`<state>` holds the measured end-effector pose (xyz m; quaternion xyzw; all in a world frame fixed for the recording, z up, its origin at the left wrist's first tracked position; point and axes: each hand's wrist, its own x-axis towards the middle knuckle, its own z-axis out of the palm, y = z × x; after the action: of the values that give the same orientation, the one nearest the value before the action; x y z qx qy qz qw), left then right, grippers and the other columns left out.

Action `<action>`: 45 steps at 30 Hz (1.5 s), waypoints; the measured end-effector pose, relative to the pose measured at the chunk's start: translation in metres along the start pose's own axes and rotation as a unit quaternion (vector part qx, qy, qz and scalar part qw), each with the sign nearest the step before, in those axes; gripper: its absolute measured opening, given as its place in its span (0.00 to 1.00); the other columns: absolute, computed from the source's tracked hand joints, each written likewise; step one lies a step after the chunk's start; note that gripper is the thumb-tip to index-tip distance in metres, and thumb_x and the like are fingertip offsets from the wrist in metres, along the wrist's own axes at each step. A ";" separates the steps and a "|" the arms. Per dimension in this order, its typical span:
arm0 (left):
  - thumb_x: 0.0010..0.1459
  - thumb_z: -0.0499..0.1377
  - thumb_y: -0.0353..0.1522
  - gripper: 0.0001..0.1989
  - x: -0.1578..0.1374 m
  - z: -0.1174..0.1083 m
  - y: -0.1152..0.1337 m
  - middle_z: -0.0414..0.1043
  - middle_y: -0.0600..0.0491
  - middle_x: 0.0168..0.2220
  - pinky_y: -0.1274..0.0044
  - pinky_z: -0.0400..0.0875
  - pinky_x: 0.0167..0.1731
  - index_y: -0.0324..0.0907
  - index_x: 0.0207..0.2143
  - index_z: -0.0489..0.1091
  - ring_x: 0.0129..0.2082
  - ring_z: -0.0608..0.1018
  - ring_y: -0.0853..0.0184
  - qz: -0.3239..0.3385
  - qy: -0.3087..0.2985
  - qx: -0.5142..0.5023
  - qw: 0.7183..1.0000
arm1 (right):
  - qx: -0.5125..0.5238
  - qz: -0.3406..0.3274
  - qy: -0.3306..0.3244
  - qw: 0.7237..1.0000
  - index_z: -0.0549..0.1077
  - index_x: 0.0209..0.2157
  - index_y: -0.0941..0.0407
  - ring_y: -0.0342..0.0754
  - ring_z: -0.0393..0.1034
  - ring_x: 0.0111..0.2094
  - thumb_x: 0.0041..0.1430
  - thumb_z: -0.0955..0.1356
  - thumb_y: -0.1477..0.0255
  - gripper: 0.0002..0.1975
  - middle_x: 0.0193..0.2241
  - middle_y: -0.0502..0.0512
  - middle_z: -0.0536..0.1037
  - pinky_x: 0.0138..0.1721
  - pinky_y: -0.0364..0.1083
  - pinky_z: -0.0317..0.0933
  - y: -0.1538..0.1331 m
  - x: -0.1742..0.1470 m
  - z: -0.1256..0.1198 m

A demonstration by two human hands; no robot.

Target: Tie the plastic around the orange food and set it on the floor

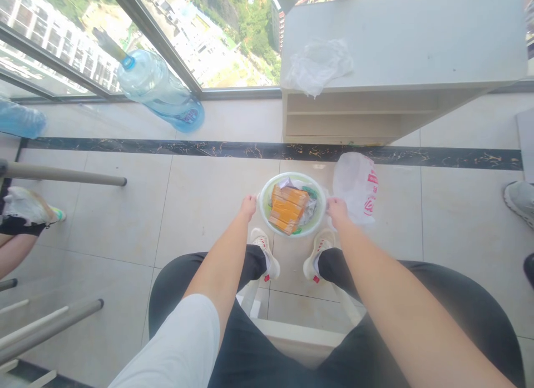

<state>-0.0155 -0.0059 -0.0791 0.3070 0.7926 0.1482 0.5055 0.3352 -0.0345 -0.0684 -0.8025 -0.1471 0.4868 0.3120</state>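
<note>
Probably a high-rise flat's balcony: tiled floor [200, 204], glass wall [175, 38] overlooking buildings.

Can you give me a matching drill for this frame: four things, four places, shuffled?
Things:
1. green bin
2. water jug
3. crumpled clear bag
4. white printed bag

Places:
A. on the grey cabinet top
B. lying by the window
C. on the floor, right of the bin
D. between left hand and right hand

Pairs: 1-D, 2-B, 3-A, 4-C
</note>
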 end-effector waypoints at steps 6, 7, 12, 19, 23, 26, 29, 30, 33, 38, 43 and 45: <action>0.67 0.52 0.37 0.10 -0.018 0.002 0.003 0.64 0.56 0.30 0.78 0.61 0.32 0.44 0.32 0.61 0.31 0.66 0.69 0.000 -0.003 -0.024 1.000 | -0.055 -0.061 0.009 0.997 0.72 0.32 0.55 0.46 0.67 0.33 0.58 0.67 0.66 0.07 0.30 0.52 0.76 0.35 0.43 0.62 0.001 -0.006 0.000; 0.67 0.52 0.37 0.10 -0.021 0.002 0.004 0.64 0.56 0.30 0.78 0.62 0.32 0.44 0.32 0.61 0.31 0.67 0.69 0.000 -0.008 -0.029 1.000 | -0.049 -0.054 0.002 0.997 0.72 0.32 0.55 0.46 0.67 0.33 0.58 0.67 0.66 0.07 0.30 0.52 0.76 0.35 0.42 0.62 0.000 -0.008 0.000; 0.67 0.54 0.40 0.13 -0.031 -0.007 0.010 0.67 0.54 0.29 0.77 0.65 0.34 0.44 0.31 0.62 0.31 0.69 0.68 -0.001 -0.025 -0.042 0.999 | -0.025 -0.020 -0.032 0.999 0.70 0.30 0.54 0.45 0.67 0.30 0.54 0.67 0.66 0.07 0.26 0.50 0.74 0.30 0.42 0.61 -0.002 -0.012 -0.001; 0.62 0.61 0.39 0.10 -0.035 -0.015 0.016 0.70 0.54 0.31 0.77 0.66 0.36 0.43 0.33 0.66 0.32 0.72 0.69 0.015 -0.048 -0.042 0.998 | -0.075 -0.069 -0.041 0.994 0.68 0.25 0.55 0.43 0.60 0.28 0.48 0.74 0.63 0.13 0.22 0.45 0.68 0.32 0.43 0.56 -0.004 -0.017 -0.003; 0.61 0.62 0.37 0.09 -0.035 -0.012 0.017 0.67 0.55 0.27 0.77 0.66 0.33 0.42 0.31 0.68 0.29 0.70 0.69 0.019 -0.066 -0.038 0.997 | -0.110 -0.081 -0.035 0.990 0.67 0.25 0.54 0.43 0.60 0.27 0.49 0.74 0.64 0.14 0.21 0.45 0.68 0.32 0.43 0.55 -0.006 -0.016 -0.007; 0.62 0.60 0.36 0.10 -0.036 -0.010 0.016 0.66 0.56 0.25 0.77 0.66 0.33 0.42 0.30 0.67 0.27 0.70 0.70 0.020 -0.079 -0.041 0.996 | -0.124 -0.080 -0.030 0.989 0.65 0.24 0.54 0.43 0.59 0.25 0.49 0.74 0.65 0.14 0.20 0.44 0.67 0.30 0.43 0.53 -0.006 -0.015 -0.009; 0.65 0.58 0.37 0.09 -0.039 -0.010 0.017 0.66 0.57 0.25 0.78 0.68 0.32 0.43 0.32 0.65 0.26 0.70 0.71 0.017 -0.087 -0.050 0.995 | -0.147 -0.085 -0.032 0.985 0.63 0.22 0.53 0.42 0.56 0.24 0.51 0.73 0.66 0.15 0.19 0.43 0.63 0.28 0.43 0.51 -0.005 -0.014 -0.010; 0.65 0.57 0.37 0.09 -0.041 -0.010 0.017 0.65 0.57 0.25 0.78 0.68 0.32 0.44 0.32 0.64 0.26 0.71 0.71 0.015 -0.091 -0.053 0.994 | -0.159 -0.087 -0.032 0.983 0.62 0.22 0.53 0.42 0.56 0.25 0.51 0.73 0.66 0.16 0.18 0.43 0.62 0.28 0.43 0.50 -0.005 -0.014 -0.010; 0.66 0.57 0.38 0.09 -0.046 -0.008 0.021 0.66 0.58 0.25 0.77 0.69 0.31 0.45 0.34 0.63 0.25 0.71 0.71 0.004 -0.106 -0.061 0.993 | -0.199 -0.096 -0.022 0.975 0.63 0.21 0.53 0.43 0.57 0.26 0.53 0.72 0.68 0.15 0.19 0.45 0.63 0.29 0.44 0.50 -0.006 -0.014 -0.008; 0.65 0.59 0.40 0.10 -0.054 -0.004 0.026 0.72 0.55 0.28 0.79 0.66 0.29 0.45 0.35 0.63 0.25 0.73 0.72 -0.006 -0.120 -0.063 0.991 | -0.221 -0.122 0.001 0.968 0.64 0.21 0.53 0.46 0.59 0.28 0.53 0.72 0.72 0.13 0.19 0.47 0.64 0.32 0.43 0.53 -0.009 -0.014 -0.007; 0.66 0.57 0.40 0.10 -0.060 -0.006 0.024 0.75 0.52 0.30 0.81 0.60 0.25 0.44 0.36 0.62 0.24 0.71 0.73 -0.012 -0.106 -0.068 0.992 | -0.219 -0.101 0.008 0.971 0.67 0.21 0.53 0.49 0.65 0.31 0.51 0.72 0.72 0.10 0.21 0.51 0.69 0.34 0.44 0.56 -0.012 -0.015 -0.011; 0.66 0.56 0.41 0.11 -0.062 -0.010 0.022 0.75 0.53 0.30 0.81 0.59 0.25 0.45 0.37 0.61 0.23 0.71 0.73 -0.015 -0.098 -0.074 0.992 | -0.200 -0.095 0.005 0.975 0.68 0.22 0.53 0.48 0.65 0.30 0.53 0.72 0.69 0.10 0.21 0.50 0.71 0.33 0.44 0.56 -0.013 -0.017 -0.014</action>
<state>0.0019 -0.0277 -0.0185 0.2701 0.7309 0.1681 0.6038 0.3399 -0.0381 -0.0438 -0.8334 -0.3155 0.4119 0.1906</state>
